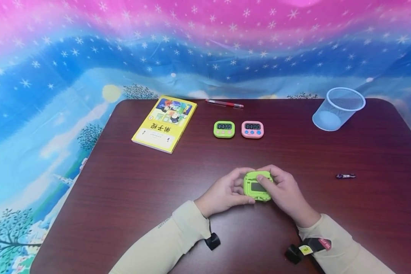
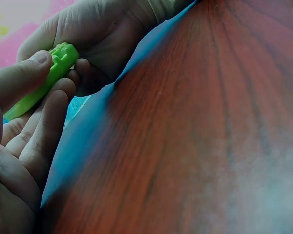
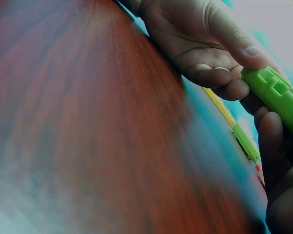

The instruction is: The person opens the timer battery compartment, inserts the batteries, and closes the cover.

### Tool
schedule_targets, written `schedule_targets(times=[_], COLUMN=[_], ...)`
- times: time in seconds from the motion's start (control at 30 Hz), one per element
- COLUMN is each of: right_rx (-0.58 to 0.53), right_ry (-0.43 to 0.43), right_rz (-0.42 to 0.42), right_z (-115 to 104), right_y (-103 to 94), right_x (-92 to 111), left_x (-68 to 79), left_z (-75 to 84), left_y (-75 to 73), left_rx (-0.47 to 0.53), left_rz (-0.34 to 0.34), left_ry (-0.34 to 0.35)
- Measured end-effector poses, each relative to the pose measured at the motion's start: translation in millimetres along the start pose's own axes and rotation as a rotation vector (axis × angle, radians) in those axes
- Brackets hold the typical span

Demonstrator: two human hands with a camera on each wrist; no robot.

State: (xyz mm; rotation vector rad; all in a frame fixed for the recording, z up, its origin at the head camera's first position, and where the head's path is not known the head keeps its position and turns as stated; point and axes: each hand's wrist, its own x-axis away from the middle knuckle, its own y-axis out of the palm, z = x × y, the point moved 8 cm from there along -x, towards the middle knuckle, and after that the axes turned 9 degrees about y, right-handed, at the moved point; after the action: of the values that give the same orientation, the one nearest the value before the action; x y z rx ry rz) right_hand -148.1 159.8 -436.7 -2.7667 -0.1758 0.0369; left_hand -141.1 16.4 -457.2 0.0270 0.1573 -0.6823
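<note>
Both hands hold a lime-green digital timer (image 1: 258, 186) above the front middle of the table, its back facing up. My left hand (image 1: 222, 193) grips its left side, thumb along the lower edge, as the left wrist view also shows. On the other side my right hand (image 1: 289, 195) grips it, with the thumb pressed on the back near the top. In the right wrist view, the notched edge of the green timer (image 3: 278, 92) shows between the hands. Much of its underside is hidden by fingers.
A second green timer (image 1: 224, 129) and a pink timer (image 1: 252, 129) lie beyond the hands. Behind them is a red pen (image 1: 224, 103). A yellow book (image 1: 165, 124) lies left, a tilted mesh basket (image 1: 339, 109) is back right, and a small dark cylinder (image 1: 346, 176) lies right.
</note>
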Motion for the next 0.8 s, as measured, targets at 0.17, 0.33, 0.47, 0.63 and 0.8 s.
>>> schedule_targets(times=[0.17, 0.33, 0.47, 0.63, 0.8], right_rx=[-0.03, -0.011, 0.0, 0.036, 0.069], right_ry=[-0.002, -0.022, -0.057, -0.088, -0.106], right_rz=[-0.022, 0.042, 0.104, 0.145, 0.182], right_z=[3, 3, 0, -3, -4], right_y=[1.2, -7.0, -17.0, -24.4, -31.3], right_x=[-1, -2, -2, -2, -2], left_x=[0.6, -0.2, -1.5, -1.9, -1.5], left_z=[2.0, 1.8, 0.9, -0.3, 0.2], left_y=[-0.9, -2.1, -2.9, -3.3, -4.1], left_rx=[-0.002, -0.015, -0.037, -0.032, -0.01], left_rz=[0.003, 0.005, 0.005, 0.012, 0.025], left_ry=[0.014, 0.02, 0.017, 0.009, 0.001])
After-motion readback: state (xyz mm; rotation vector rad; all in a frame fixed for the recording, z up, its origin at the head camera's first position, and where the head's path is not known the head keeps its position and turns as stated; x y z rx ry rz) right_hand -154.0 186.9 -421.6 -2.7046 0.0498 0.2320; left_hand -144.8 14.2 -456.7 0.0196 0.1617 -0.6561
